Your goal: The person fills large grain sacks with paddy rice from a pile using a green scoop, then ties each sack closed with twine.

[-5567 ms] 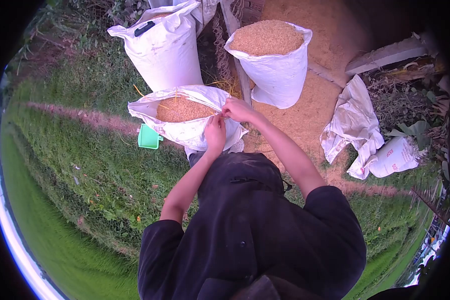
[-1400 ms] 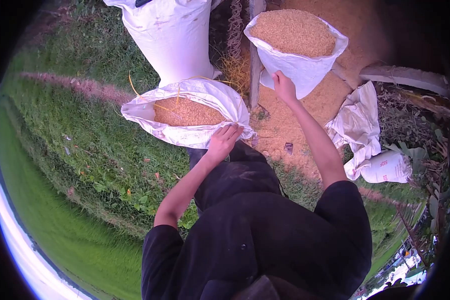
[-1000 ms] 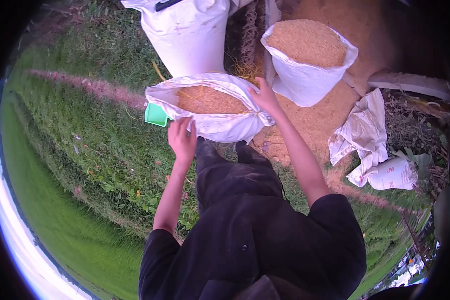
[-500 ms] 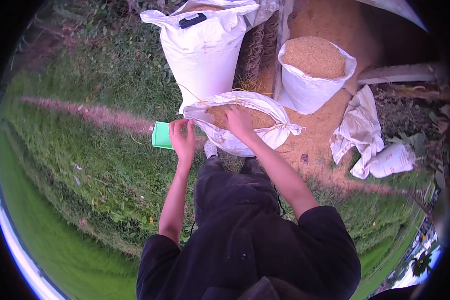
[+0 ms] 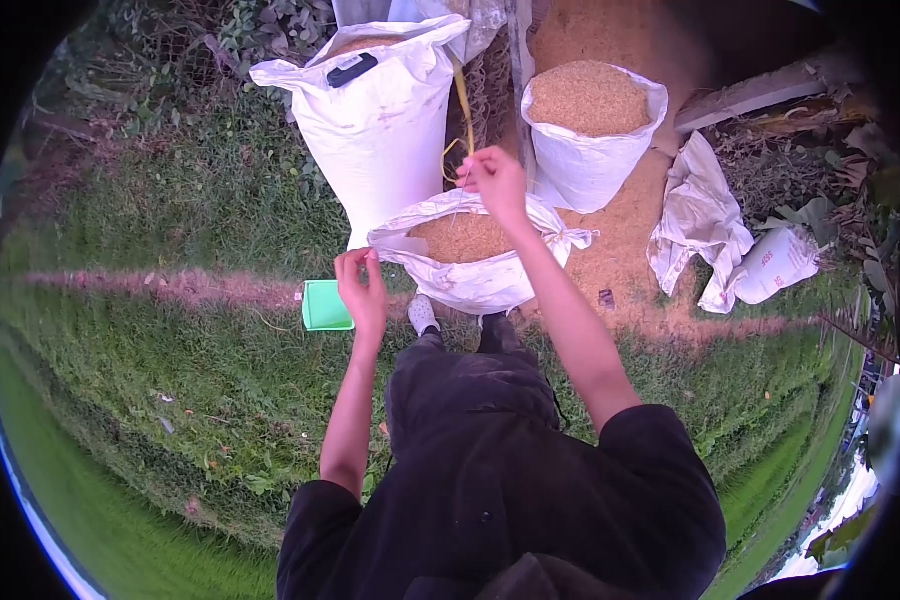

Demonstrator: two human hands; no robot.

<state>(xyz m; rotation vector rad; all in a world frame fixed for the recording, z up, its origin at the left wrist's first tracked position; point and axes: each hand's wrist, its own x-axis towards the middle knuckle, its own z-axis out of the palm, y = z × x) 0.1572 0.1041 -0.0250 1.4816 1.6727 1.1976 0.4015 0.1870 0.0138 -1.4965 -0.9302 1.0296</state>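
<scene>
An open white sack (image 5: 500, 282) of brown husks (image 5: 462, 238) stands at my feet, its right corner gathered in a knot. My left hand (image 5: 362, 288) pinches the left corner of this sack's rim. Above the sack's far rim, my right hand (image 5: 495, 183) is closed on a yellow strand (image 5: 463, 100), which rises upward and loops beside the fingers. The fingers of both hands point away from me.
A tall white sack (image 5: 385, 130) with a black object (image 5: 352, 70) on its rim stands behind. Another full sack (image 5: 590, 165) is to the right. A green container (image 5: 326, 305) lies left, crumpled sacks (image 5: 705, 220) right, and a wooden beam (image 5: 750, 95) at upper right.
My right hand has lifted out of the husks and moved up with the yellow strand. My left hand stays at the sack's left corner. The view has shifted slightly.
</scene>
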